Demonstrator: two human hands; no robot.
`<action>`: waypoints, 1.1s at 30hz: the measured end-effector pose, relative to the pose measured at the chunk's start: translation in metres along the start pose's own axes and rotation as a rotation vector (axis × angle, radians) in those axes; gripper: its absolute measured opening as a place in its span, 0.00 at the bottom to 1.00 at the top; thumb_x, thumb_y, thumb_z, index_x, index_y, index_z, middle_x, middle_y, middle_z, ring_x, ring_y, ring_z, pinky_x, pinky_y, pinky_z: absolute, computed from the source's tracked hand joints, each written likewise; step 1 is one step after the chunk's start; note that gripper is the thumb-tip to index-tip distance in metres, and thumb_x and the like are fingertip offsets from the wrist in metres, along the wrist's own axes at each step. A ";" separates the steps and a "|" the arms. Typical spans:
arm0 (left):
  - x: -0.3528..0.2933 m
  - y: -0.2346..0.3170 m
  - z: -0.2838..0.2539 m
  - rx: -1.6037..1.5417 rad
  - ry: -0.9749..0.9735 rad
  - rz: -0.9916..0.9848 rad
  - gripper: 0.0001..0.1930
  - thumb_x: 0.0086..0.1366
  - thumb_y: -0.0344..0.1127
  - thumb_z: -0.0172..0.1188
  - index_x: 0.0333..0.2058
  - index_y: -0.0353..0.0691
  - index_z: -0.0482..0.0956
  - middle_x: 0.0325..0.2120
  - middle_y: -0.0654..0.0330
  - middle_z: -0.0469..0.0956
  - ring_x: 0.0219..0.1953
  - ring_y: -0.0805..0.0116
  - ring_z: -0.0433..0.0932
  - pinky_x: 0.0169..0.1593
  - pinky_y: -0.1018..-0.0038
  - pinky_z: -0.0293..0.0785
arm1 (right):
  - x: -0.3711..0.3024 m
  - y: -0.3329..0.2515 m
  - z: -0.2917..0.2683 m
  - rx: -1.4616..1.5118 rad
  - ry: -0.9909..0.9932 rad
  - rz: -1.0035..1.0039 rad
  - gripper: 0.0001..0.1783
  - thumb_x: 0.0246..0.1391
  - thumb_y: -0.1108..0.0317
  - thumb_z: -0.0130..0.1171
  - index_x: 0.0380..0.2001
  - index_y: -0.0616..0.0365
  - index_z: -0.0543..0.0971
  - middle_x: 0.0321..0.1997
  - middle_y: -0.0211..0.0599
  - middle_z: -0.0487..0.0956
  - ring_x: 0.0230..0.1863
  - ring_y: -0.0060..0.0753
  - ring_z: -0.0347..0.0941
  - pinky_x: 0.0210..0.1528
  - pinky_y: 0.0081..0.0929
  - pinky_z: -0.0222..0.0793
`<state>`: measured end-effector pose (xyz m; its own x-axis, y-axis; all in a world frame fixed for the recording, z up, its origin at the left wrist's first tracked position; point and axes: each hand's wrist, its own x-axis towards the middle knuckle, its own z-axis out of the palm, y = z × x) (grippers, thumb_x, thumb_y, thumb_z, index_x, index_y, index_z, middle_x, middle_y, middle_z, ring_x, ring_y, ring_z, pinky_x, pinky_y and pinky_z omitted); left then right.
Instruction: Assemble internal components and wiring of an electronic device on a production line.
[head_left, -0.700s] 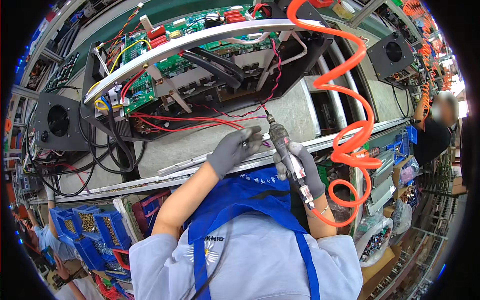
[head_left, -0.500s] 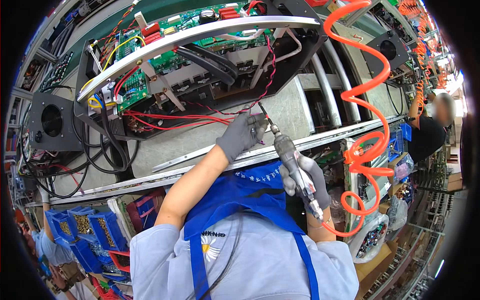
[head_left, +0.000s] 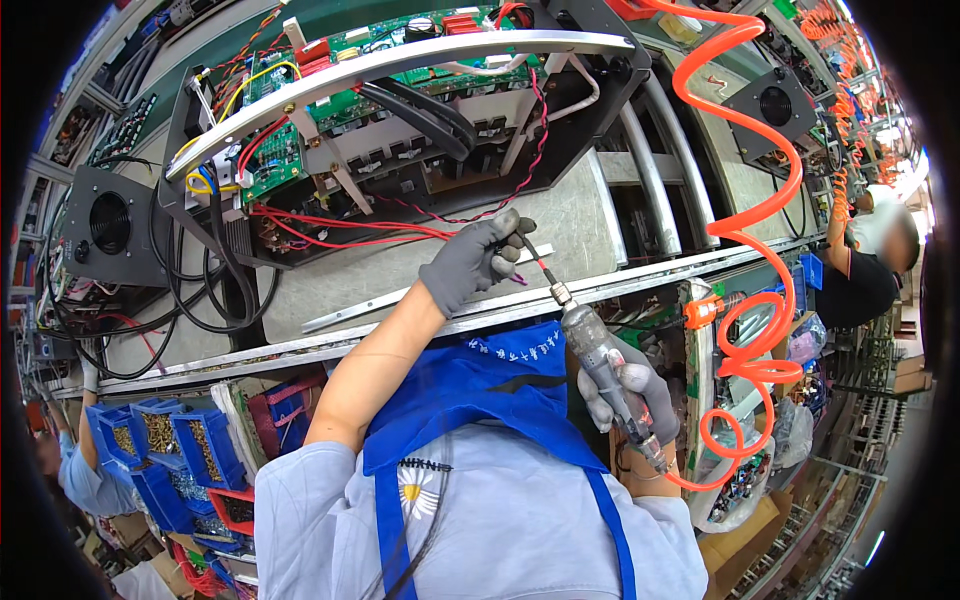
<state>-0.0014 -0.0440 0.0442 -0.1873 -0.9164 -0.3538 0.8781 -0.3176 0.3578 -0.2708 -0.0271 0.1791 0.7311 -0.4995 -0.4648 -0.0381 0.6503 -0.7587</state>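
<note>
My right hand (head_left: 650,390), in a grey glove, is wrapped round a pneumatic screwdriver (head_left: 598,355) with a long dark bit, tilted up and to the left. At the bit's tip are the curled fingers of my gloved left hand (head_left: 472,262); whatever they pinch there is too small to make out. Red wires (head_left: 350,242) run from an open electronic unit (head_left: 420,175) to behind my left hand. The unit, with green circuit boards (head_left: 345,110), lies just beyond my hands on the metal bench (head_left: 560,215).
A coiled orange air hose (head_left: 770,215) hangs at the right and joins the screwdriver's rear end. Black cables (head_left: 225,270) and a fan housing (head_left: 108,225) lie left. Blue bins (head_left: 205,450) hold screws. Other people (head_left: 870,255) are at both sides.
The screwdriver and my right hand have shifted slightly down and right. My left fingers have moved up to the bit's tip and curled in. The hose swung right.
</note>
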 end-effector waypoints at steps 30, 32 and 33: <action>-0.116 0.028 0.073 0.408 0.121 0.000 0.24 0.73 0.36 0.43 0.60 0.23 0.58 0.54 0.41 0.70 0.43 0.68 0.81 0.40 0.84 0.81 | 0.028 -0.060 0.013 -0.058 -0.021 -0.324 0.53 0.36 0.42 0.67 0.60 0.66 0.61 0.28 0.38 0.75 0.18 0.22 0.73 0.17 0.18 0.70; -0.121 0.033 0.081 0.535 0.068 -0.022 0.25 0.72 0.42 0.46 0.57 0.24 0.62 0.44 0.44 0.77 0.33 0.69 0.83 0.28 0.84 0.80 | 0.032 -0.061 0.013 -0.060 -0.025 -0.317 0.51 0.37 0.43 0.66 0.60 0.65 0.61 0.28 0.38 0.75 0.18 0.22 0.74 0.17 0.18 0.70; -0.123 0.040 0.090 0.531 0.064 -0.024 0.25 0.72 0.42 0.46 0.57 0.24 0.62 0.44 0.44 0.77 0.33 0.69 0.83 0.28 0.84 0.80 | 0.032 -0.062 0.015 -0.048 -0.042 -0.321 0.50 0.39 0.45 0.65 0.60 0.65 0.61 0.28 0.39 0.75 0.18 0.23 0.74 0.17 0.18 0.71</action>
<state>0.0177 0.0344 0.1796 -0.1627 -0.8962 -0.4128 0.5276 -0.4326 0.7311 -0.2349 -0.0752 0.2177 0.7383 -0.6500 -0.1799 0.1676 0.4352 -0.8846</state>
